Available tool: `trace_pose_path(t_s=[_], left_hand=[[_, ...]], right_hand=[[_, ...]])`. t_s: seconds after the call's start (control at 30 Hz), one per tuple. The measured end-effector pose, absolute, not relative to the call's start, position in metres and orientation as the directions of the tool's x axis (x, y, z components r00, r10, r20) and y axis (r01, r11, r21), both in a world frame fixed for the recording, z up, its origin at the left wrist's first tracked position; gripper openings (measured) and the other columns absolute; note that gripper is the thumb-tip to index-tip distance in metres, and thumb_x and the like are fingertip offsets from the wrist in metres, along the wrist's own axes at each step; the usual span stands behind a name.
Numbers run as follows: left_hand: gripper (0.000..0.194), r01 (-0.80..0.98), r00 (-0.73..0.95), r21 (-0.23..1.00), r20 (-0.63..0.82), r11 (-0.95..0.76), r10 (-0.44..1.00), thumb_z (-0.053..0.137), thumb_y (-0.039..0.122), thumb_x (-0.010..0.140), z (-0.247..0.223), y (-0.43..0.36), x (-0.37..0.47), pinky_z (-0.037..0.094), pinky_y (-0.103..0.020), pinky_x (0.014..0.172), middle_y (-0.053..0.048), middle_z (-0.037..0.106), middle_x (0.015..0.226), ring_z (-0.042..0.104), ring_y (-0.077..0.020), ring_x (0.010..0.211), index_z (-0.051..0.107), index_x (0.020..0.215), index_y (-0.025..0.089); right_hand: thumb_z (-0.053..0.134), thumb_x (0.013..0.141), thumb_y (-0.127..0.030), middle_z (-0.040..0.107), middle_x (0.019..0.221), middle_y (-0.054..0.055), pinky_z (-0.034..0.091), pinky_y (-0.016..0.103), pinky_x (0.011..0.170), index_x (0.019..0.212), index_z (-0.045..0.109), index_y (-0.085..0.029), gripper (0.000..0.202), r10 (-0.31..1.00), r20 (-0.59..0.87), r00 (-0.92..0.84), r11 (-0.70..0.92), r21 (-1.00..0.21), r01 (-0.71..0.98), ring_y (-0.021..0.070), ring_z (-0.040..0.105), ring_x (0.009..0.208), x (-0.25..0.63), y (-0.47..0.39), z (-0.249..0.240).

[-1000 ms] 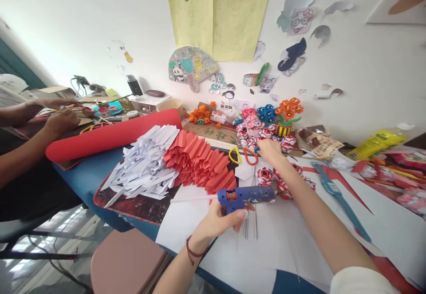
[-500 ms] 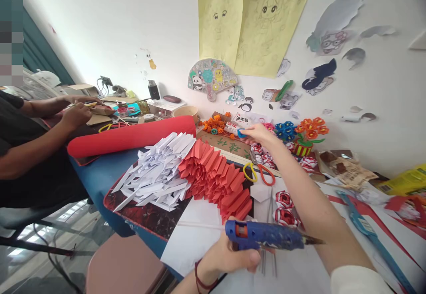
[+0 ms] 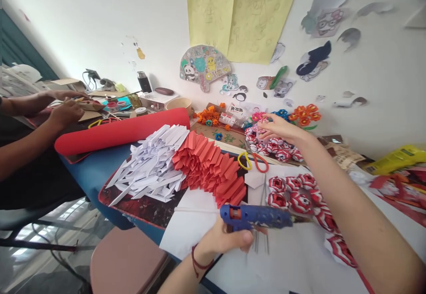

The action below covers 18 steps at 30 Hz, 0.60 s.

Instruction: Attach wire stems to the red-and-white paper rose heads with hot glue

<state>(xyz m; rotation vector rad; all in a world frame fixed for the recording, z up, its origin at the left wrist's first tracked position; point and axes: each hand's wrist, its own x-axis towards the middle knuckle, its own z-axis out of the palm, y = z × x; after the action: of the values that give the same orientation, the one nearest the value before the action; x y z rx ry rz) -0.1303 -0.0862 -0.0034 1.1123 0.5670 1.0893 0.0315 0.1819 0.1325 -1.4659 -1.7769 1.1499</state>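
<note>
My left hand [image 3: 229, 238] is wrapped round the handle of a blue glue gun [image 3: 262, 217], its nozzle pointing right. My right hand [image 3: 279, 129] reaches over the back of the table with its fingers apart, above red-and-white paper flowers [image 3: 282, 151] and beside pink ones [image 3: 257, 115]; nothing shows in it. A small blue flower [image 3: 218, 137] lies on the cardboard [image 3: 203, 130]. More red-and-white flowers [image 3: 301, 201] stand in rows on white paper, right of the gun. Folded red paper pieces [image 3: 213, 165] and white ones [image 3: 153, 165] are heaped to the left.
Yellow-and-red-handled scissors [image 3: 260, 162] lie behind the gun. A red roll [image 3: 123, 130] crosses the table at left. Another person's hands [image 3: 68, 109] work at far left. A pink stool [image 3: 128, 260] stands at the lower left, and a bowl [image 3: 179, 104] near the wall.
My right hand has let go of the blue flower, which now lies on the cardboard, and has moved right, over the flowers at the back. The view has shifted. My left hand still holds the glue gun.
</note>
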Motion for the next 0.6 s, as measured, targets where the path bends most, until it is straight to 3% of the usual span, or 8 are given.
trace_pose_path(t_s=[0.13, 0.27, 0.33, 0.37, 0.43, 0.53, 0.6], left_hand=[[0.056, -0.409, 0.386, 0.913, 0.159, 0.014, 0.909, 0.07, 0.065, 0.078, -0.009, -0.089, -0.129, 0.04, -0.027, 0.051, 0.002, 0.047, 0.05, 0.046, -0.013, 0.048, 0.074, 0.094, 0.012], [0.055, -0.37, 0.31, 0.929, 0.148, -0.024, 0.939, 0.071, 0.062, 0.078, -0.008, -0.087, -0.124, 0.042, -0.027, 0.051, 0.003, 0.047, 0.049, 0.047, -0.0128, 0.046, 0.071, 0.098, 0.011], [0.055, -0.376, 0.263, 0.925, 0.166, -0.058, 0.95, 0.071, 0.061, 0.079, -0.005, -0.084, -0.121, 0.041, -0.026, 0.049, 0.004, 0.046, 0.047, 0.047, -0.0122, 0.044, 0.07, 0.1, 0.011], [0.054, -0.382, 0.247, 0.921, 0.183, -0.078, 0.952, 0.071, 0.061, 0.08, -0.004, -0.082, -0.119, 0.041, -0.026, 0.048, 0.005, 0.046, 0.047, 0.047, -0.0121, 0.044, 0.069, 0.101, 0.01], [0.052, -0.378, 0.231, 0.919, 0.211, -0.113, 0.95, 0.069, 0.06, 0.082, -0.002, -0.079, -0.117, 0.04, -0.025, 0.047, 0.005, 0.046, 0.046, 0.047, -0.0119, 0.043, 0.069, 0.1, 0.01], [0.048, -0.321, 0.169, 0.932, 0.231, -0.169, 0.958, 0.067, 0.056, 0.086, 0.0, -0.075, -0.113, 0.042, -0.026, 0.049, 0.003, 0.049, 0.047, 0.048, -0.0116, 0.043, 0.07, 0.099, 0.01], [0.044, -0.278, 0.114, 0.938, 0.245, -0.206, 0.963, 0.068, 0.052, 0.086, 0.001, -0.075, -0.111, 0.044, -0.026, 0.05, 0.003, 0.052, 0.049, 0.049, -0.0117, 0.045, 0.07, 0.1, 0.011]], right_hand=[[0.07, 0.085, -0.029, 0.076, 0.091, 0.007, 0.054, 0.027, 0.055, 0.125, 0.065, -0.02, 0.041, 0.956, -0.095, -0.277, 0.096, -0.792, 0.603, 0.0173, 0.069, 0.061, 0.086, 0.141, 0.149], [0.067, 0.085, -0.036, 0.077, 0.085, 0.001, 0.051, 0.027, 0.062, 0.101, 0.077, -0.026, 0.021, 0.931, -0.012, -0.365, 0.327, -0.417, 0.848, 0.018, 0.069, 0.067, 0.127, 0.086, 0.147], [0.064, 0.086, -0.036, 0.077, 0.081, 0.001, 0.049, 0.028, 0.063, 0.088, 0.078, -0.026, 0.018, 0.933, 0.095, -0.347, 0.358, -0.331, 0.873, 0.0205, 0.07, 0.072, 0.136, 0.055, 0.142], [0.063, 0.087, -0.036, 0.076, 0.077, 0.001, 0.048, 0.03, 0.062, 0.083, 0.078, -0.026, 0.018, 0.942, 0.186, -0.278, 0.326, -0.323, 0.889, 0.0209, 0.069, 0.068, 0.137, 0.039, 0.14], [0.064, 0.087, -0.033, 0.077, 0.081, 0.0, 0.05, 0.03, 0.065, 0.09, 0.078, -0.027, 0.016, 0.905, 0.403, -0.135, 0.325, -0.45, 0.832, 0.0197, 0.07, 0.069, 0.134, 0.004, 0.136], [0.064, 0.089, -0.032, 0.077, 0.087, 0.001, 0.055, 0.032, 0.072, 0.098, 0.077, -0.027, 0.016, 0.764, 0.638, 0.094, 0.472, -0.652, 0.593, 0.0206, 0.072, 0.079, 0.125, -0.052, 0.13], [0.069, 0.086, -0.031, 0.076, 0.085, 0.003, 0.057, 0.035, 0.07, 0.094, 0.077, -0.027, 0.011, 0.695, 0.704, 0.148, 0.606, -0.684, 0.407, 0.0221, 0.071, 0.076, 0.126, -0.088, 0.118]])
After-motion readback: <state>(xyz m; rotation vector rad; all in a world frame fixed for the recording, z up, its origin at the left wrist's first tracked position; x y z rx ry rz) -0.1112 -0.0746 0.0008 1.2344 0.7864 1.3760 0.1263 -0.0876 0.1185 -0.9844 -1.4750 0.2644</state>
